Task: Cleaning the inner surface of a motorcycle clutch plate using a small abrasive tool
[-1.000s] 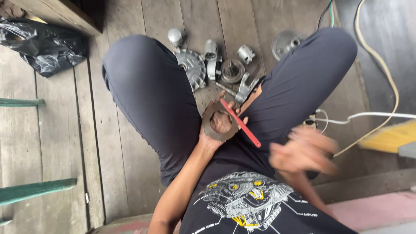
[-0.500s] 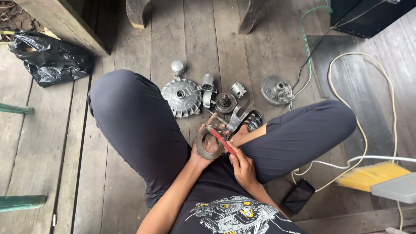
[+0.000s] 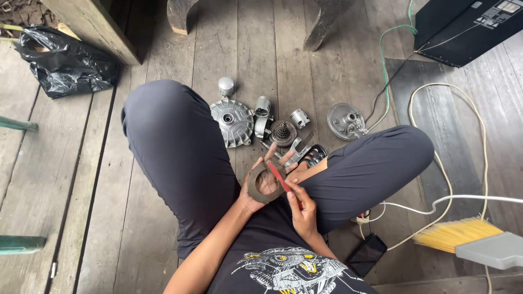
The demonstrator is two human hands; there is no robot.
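I sit cross-legged on a wooden plank floor. My left hand (image 3: 260, 188) holds a flat brown ring-shaped plate (image 3: 256, 184) upright in front of my lap. My right hand (image 3: 301, 208) grips a thin red tool (image 3: 278, 176) whose tip lies across the ring's face. Just beyond the hands, between my knees, several grey metal engine parts lie on the boards: a round finned cover (image 3: 233, 122), a small gear hub (image 3: 283, 133), a piston (image 3: 299, 117) and a second round cover (image 3: 345, 120).
A crumpled black plastic bag (image 3: 65, 65) lies at far left. White and green cables (image 3: 436, 136) snake across the right side near a black box (image 3: 463, 27). A yellow-bristled brush (image 3: 463, 237) and a dark phone (image 3: 368, 255) lie at lower right.
The view has tilted down and steadied. My right hand, blurred off to the right a second ago, came to the ring and took hold of the red tool.
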